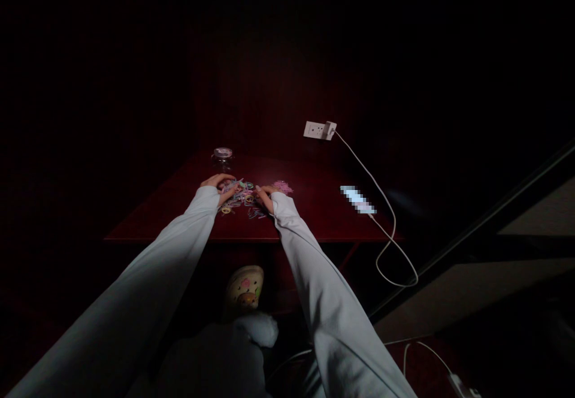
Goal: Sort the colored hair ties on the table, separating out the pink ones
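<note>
A mixed pile of small, thin coloured pieces point(246, 196), with a few ring-shaped ones among them, lies on the dark red table point(157, 218). My left hand point(220, 183) curves round the pile's left side, thumb and fingers apart. At the right side of the pile is my right hand point(266, 193), its fingertips drawn together; whatever they hold is too small to make out. Just beyond it sits a separate heap of pink pieces point(283, 186). Dim light hides the exact kind of the pieces.
A clear jar with a lid point(223, 153) stands at the back left. On the right lies a blurred-out lit phone point(358, 199), its white cable point(372, 176) running to a wall socket point(314, 130). A clog point(246, 287) shows below the table edge.
</note>
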### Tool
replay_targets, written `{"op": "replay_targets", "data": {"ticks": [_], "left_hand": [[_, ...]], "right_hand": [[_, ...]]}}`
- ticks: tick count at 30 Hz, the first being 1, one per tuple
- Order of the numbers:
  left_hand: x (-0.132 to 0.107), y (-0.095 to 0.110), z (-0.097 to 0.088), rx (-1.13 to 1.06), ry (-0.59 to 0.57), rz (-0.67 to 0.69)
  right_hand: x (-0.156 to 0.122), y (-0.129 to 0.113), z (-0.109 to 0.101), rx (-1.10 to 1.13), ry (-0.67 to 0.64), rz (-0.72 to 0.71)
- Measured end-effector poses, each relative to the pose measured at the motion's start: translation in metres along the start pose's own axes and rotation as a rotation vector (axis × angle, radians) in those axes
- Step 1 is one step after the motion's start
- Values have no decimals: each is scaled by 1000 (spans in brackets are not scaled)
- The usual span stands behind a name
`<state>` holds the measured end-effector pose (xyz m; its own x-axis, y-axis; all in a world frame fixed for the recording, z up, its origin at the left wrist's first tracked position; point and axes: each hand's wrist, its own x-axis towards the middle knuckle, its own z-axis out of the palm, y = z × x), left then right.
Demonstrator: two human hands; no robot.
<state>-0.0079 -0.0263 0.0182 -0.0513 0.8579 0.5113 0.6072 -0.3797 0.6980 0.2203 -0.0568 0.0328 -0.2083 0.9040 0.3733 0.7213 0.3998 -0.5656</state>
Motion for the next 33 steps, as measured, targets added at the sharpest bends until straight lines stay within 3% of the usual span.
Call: {"op": "replay_targets", "data": {"ticks": [8,19,27,33], "left_hand": [[0,-1,1,-144,22,-78],[0,-9,9,-236,11,-19],[2,-9,2,-31,-32,110],[-2,-5,-3,182,62,102]], "right_hand": [[0,0,0,16,-2,-5],[1,-2,-1,-23,-10,-8],[0,-2,-2,12,-4,-15],[1,0,-2,38,-8,-13]]}}
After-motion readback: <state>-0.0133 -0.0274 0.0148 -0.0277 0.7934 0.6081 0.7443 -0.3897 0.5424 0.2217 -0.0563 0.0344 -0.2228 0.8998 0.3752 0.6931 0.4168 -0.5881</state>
